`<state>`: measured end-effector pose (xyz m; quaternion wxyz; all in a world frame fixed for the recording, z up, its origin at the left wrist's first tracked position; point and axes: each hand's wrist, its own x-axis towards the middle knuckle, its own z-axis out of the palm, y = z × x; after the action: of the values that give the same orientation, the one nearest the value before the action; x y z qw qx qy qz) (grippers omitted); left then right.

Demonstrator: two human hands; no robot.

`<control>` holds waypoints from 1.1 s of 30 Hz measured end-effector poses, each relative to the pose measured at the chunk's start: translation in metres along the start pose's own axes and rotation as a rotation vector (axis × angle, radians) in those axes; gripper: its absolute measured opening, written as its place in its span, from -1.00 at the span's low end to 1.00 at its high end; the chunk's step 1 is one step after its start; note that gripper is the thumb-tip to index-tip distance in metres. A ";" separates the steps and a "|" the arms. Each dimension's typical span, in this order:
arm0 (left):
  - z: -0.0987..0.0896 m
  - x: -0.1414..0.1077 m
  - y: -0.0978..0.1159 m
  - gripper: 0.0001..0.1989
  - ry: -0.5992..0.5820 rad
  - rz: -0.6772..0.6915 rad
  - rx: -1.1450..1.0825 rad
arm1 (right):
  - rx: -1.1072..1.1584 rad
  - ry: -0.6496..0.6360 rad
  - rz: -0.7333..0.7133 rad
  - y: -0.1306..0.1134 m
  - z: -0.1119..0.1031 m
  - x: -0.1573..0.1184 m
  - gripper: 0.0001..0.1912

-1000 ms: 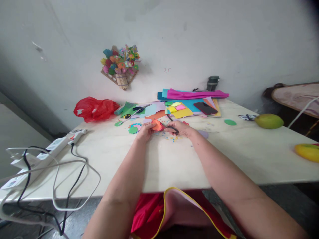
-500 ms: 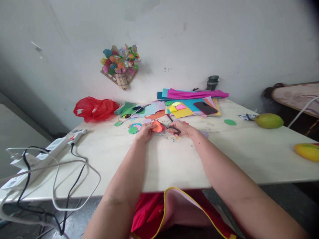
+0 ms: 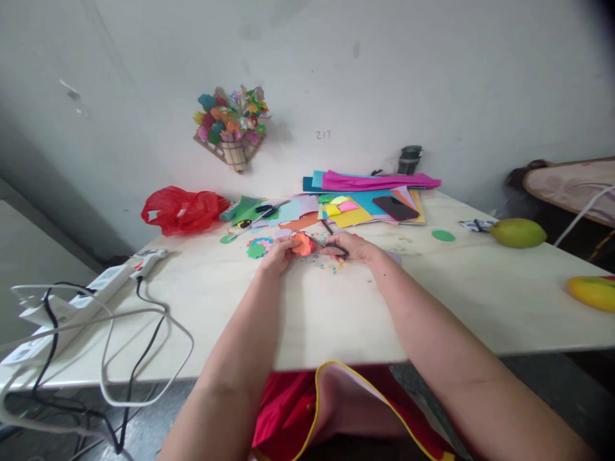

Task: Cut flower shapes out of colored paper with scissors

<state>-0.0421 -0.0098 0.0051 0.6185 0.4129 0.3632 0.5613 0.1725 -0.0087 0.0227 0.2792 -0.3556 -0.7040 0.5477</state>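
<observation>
An orange paper piece (image 3: 302,244) with a scalloped edge is pinched in my left hand (image 3: 282,255), above the middle of the table. My right hand (image 3: 346,248) is closed on black-handled scissors (image 3: 337,250), whose blades reach left to the paper's right edge. Something red shows at the orange paper's right side. Just left of my left hand lie scalloped paper shapes (image 3: 259,248), green, pink and blue. Small coloured paper scraps (image 3: 334,269) are scattered on the table under and around both hands.
Coloured sheets (image 3: 353,218) and a phone (image 3: 396,208) lie behind my hands. A second pair of scissors (image 3: 266,210) and a red bag (image 3: 185,210) are at the back left. A power strip (image 3: 103,282) with cables sits left, a green-yellow fruit (image 3: 519,233) right.
The orange paper has turned slightly between my left fingers, and its scalloped edge shows more. Both hands are in nearly the same place.
</observation>
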 end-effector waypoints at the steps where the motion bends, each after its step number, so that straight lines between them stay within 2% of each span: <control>1: 0.000 0.000 0.000 -0.84 0.005 -0.001 -0.003 | 0.004 0.002 0.003 0.000 0.000 0.000 -0.71; 17: -0.002 0.003 0.000 -0.87 0.020 -0.007 -0.022 | -0.022 0.018 0.001 -0.006 0.003 -0.003 -0.68; 24: -0.004 0.003 0.000 -0.80 0.050 0.036 -0.019 | 0.036 0.014 0.016 -0.010 0.004 -0.006 -0.79; 33: -0.005 0.004 -0.001 -0.81 0.052 0.041 -0.019 | 0.067 -0.001 -0.005 0.004 0.001 0.001 -0.67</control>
<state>-0.0457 -0.0051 0.0027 0.6009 0.3996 0.3654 0.5879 0.1718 -0.0083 0.0181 0.2921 -0.3438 -0.6862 0.5706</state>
